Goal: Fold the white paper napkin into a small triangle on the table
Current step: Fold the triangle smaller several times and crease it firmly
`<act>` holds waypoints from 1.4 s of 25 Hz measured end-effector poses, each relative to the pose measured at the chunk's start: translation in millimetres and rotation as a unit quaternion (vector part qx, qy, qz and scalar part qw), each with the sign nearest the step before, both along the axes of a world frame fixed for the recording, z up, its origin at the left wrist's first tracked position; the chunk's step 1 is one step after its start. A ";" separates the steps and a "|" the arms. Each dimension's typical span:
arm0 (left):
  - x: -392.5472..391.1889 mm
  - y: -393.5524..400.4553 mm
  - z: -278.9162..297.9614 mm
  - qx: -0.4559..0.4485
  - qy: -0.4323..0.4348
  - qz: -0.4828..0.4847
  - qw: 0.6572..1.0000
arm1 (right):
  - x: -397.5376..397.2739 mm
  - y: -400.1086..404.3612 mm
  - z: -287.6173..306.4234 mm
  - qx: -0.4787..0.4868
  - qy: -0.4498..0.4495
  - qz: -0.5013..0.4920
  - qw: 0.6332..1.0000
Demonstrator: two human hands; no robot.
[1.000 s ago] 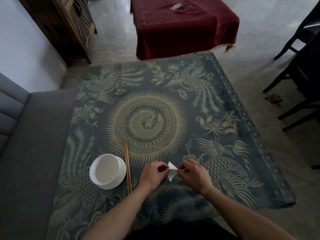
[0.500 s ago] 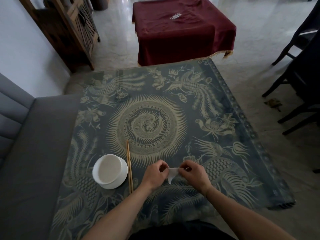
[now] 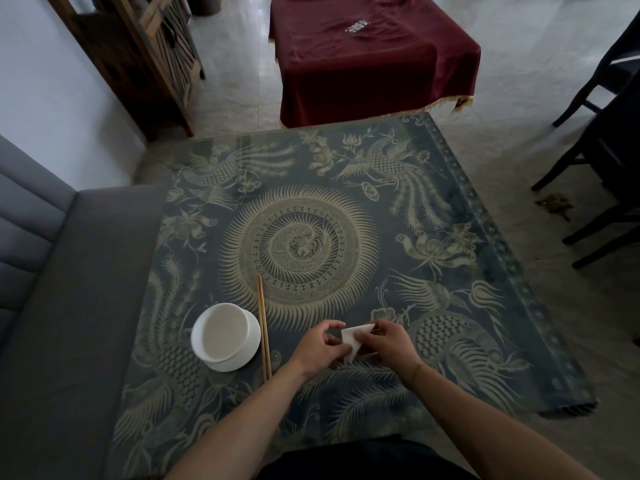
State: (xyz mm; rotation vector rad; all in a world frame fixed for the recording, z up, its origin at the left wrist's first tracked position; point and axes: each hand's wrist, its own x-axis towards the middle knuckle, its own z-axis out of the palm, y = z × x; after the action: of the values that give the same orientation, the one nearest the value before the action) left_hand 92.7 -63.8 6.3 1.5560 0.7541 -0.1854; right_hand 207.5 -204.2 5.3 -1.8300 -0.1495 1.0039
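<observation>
The white paper napkin [image 3: 353,338] is a small folded piece with a point facing down, held just above the patterned table [image 3: 450,271] near its front edge. My left hand [image 3: 320,348] pinches its left side with thumb and fingers. My right hand [image 3: 389,342] grips its right side and upper edge. Both hands cover part of the napkin, so its full shape is hidden.
A white bowl on a saucer [image 3: 225,336] stands left of my hands, with a pair of chopsticks [image 3: 263,327] lying beside it. A grey sofa [image 3: 69,289] borders the table's left. A maroon-covered table [image 3: 367,57] and dark chairs [image 3: 602,150] stand beyond.
The napkin's top edge has tilted and its shape is more compact between my fingers. My hands stay close together in the same spot. The camera has tipped a little.
</observation>
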 end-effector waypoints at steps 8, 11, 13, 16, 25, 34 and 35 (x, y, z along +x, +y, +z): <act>-2.5 8.8 -4.3 0.006 0.004 -0.010 1.000 | 7.0 6.9 -1.7 -0.010 0.002 0.021 1.000; 0.0 7.7 -5.1 0.006 0.003 0.003 1.000 | 7.8 10.1 -5.8 -0.011 0.007 0.038 0.999; 2.1 6.5 -6.2 -0.001 0.005 0.014 1.000 | 8.8 13.1 -9.3 -0.029 -0.022 0.049 0.998; 4.5 5.1 -7.1 -0.015 0.013 0.039 0.999 | 11.1 18.4 -14.1 -0.049 -0.066 0.067 0.994; 9.9 7.6 -18.0 0.149 0.079 -0.008 0.986 | 8.6 25.2 -21.2 -0.106 -0.180 0.161 0.965; 1.9 7.5 -22.9 0.381 0.129 -0.149 0.903 | 3.4 0.4 -20.5 -0.134 -0.485 0.315 0.805; -0.4 7.8 -23.5 0.401 0.120 -0.155 0.895 | 2.1 -0.6 -20.1 -0.122 -0.513 0.335 0.781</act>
State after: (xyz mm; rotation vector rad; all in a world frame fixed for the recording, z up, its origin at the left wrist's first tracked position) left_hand 92.3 -55.9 -17.2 2.4820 0.8182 -0.3323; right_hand 209.6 -204.8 -14.8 -2.4570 -1.4778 0.3239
